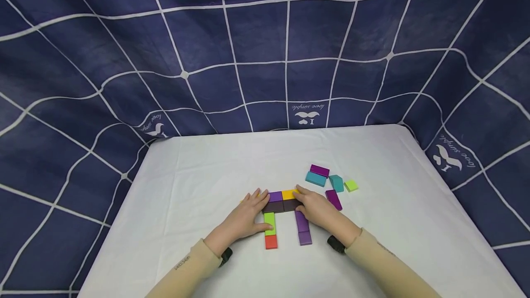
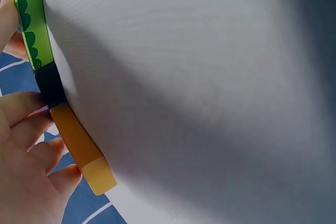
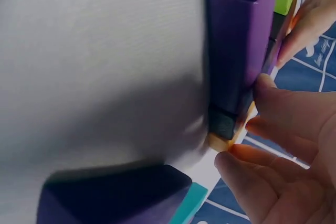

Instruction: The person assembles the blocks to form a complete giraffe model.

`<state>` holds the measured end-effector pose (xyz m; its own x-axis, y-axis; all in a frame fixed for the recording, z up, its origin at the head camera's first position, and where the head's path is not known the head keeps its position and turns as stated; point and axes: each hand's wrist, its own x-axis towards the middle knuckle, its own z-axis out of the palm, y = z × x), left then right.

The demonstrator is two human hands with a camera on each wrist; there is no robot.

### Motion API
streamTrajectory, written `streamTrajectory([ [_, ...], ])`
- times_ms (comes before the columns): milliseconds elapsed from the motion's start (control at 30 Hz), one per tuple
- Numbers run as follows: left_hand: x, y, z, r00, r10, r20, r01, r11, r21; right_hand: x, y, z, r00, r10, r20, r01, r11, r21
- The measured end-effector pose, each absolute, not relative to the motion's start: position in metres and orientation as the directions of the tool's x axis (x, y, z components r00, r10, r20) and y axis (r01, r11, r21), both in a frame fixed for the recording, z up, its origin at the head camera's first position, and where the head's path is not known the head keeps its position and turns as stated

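Flat coloured blocks form a joined figure on the white cloth. Its top is a purple block point(image 1: 275, 196) and a yellow block point(image 1: 290, 194) above two dark blocks point(image 1: 273, 207). One leg has a green block point(image 1: 269, 218) over a red block point(image 1: 271, 242); the other has purple blocks point(image 1: 305, 238). My left hand point(image 1: 245, 219) lies spread at the left end, thumb by the green block, fingers along an orange block point(image 2: 79, 135). At the right end, my right hand point(image 1: 318, 207) touches the yellow block with a finger, its thumb beside the dark and purple blocks.
Loose blocks lie behind and right of the figure: magenta point(image 1: 319, 170), blue point(image 1: 316, 179), a teal angled one point(image 1: 337, 183), lime point(image 1: 351, 186) and purple point(image 1: 333, 200). The purple one sits close to my right hand. A dark blue checked curtain point(image 1: 265, 82) surrounds the table.
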<state>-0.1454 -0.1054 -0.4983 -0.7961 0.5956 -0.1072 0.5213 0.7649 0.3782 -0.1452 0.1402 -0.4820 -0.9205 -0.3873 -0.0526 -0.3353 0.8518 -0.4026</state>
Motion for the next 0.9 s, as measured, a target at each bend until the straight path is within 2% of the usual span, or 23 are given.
streamTrajectory([
  [900,-0.1459,-0.106,-0.4994,-0.791,0.602,-0.109,0.526,0.76,0.382,-0.1455,0.1446,-0.4877,-0.916,-0.399,-0.035,-0.348,0.835,-0.426],
])
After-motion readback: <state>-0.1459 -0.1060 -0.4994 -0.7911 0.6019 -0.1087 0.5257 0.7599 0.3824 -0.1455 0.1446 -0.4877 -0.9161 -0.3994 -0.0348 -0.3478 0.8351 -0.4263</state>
